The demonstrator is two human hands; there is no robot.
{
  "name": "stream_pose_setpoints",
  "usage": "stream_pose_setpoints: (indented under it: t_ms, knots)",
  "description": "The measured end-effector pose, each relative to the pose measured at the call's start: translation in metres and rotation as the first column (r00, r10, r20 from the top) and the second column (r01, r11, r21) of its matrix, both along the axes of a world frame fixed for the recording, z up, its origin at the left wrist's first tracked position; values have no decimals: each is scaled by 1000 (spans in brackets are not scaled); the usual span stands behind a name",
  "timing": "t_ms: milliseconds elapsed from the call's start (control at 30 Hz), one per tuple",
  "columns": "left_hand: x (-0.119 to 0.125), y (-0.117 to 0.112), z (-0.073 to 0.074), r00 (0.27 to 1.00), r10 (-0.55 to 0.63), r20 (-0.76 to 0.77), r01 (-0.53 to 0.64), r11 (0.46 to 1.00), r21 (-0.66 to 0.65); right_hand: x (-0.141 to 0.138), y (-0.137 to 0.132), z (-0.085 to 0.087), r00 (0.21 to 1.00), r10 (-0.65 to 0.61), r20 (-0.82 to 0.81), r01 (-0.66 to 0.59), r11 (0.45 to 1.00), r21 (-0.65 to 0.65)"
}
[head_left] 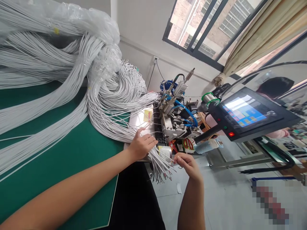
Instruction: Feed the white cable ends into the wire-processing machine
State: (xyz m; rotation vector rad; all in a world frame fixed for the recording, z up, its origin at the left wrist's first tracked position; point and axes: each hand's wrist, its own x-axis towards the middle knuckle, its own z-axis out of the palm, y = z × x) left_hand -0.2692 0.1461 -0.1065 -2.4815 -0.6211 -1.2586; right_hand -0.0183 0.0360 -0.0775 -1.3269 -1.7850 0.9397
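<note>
Green bench (72, 150) | your left hand (141, 145) flat on white wires (115, 124); right hand (188, 163) grip pinched on one wire end (174, 160) | best pinch nearer the tip

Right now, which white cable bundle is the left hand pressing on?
The fanned bundle beside the machine, ends hanging off the table edge; the left hand rests on it. The thicker bundles lie apart on the green mat.

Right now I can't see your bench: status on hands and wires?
Left hand flat on thin white wires at the steel plate. Right hand pinching their hanging ends. Grey metal machine with blue tubes just beyond.
</note>
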Motion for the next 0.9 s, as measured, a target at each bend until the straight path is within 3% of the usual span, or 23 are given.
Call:
stream_pose_setpoints:
  t_ms: [133,267,400,500,633,900]
  knots:
    - [0,0,1,1000,-2,-8,2,1000,9,1,-2,0,1000,0,-14,-1,999,-54]
    - [-1,-2,6,993,-82,-85,92,988,125,2,6,-7,982,-176,-67,172,983,-64]
    - [-2,-2,8,987,-110,-118,131,972,197,0,26,-20,895,-377,-240,374,925,-60]
    - [-4,-2,8,990,-102,-95,118,975,188,-9,42,-29,809,-446,-383,455,888,-72]
    - [-7,-3,10,987,-142,-80,155,970,189,-23,57,-33,740,-407,-535,425,900,-97]
    - [-6,-2,8,982,-159,-99,175,968,181,-31,69,-26,681,-353,-641,357,925,-130]
